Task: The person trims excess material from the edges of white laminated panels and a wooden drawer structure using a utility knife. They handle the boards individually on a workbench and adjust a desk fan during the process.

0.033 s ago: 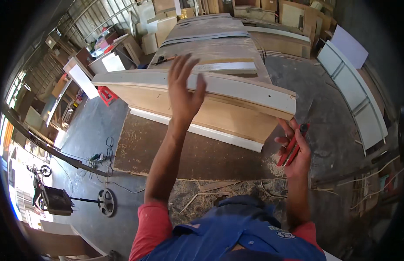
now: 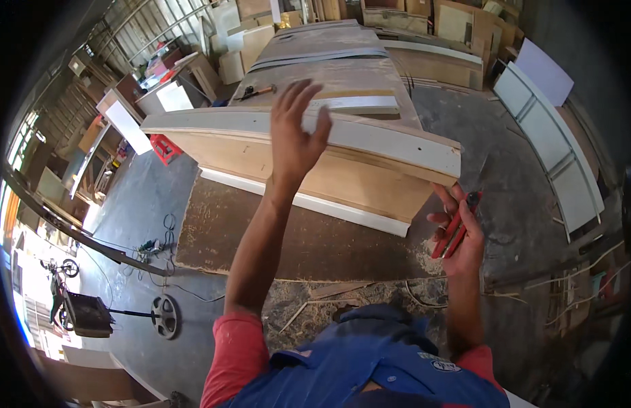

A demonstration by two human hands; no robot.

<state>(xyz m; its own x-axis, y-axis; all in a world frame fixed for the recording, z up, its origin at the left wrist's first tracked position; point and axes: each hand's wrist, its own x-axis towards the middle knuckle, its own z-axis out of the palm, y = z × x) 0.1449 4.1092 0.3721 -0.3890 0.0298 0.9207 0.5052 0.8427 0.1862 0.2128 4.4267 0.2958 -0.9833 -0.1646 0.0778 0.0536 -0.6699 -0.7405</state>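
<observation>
Wooden panel [image 2: 360, 180]: on table [image 2: 309, 258], long axis left-right, right end nearer.
Left hand [image 2: 296, 139]: raised, fingers spread.
Right hand [image 2: 469, 246]: near panel's right end, gripping red tool [image 2: 454, 235], probably pliers, slanting up-right.

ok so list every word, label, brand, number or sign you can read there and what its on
Blue garment, oval badge: lettering, too small and skewed to quote.
Blue garment, small patch: too small to read.
Red tool in the right hand: no readable text.
Long wooden panel: no readable text.
Nothing else is legible.
</observation>
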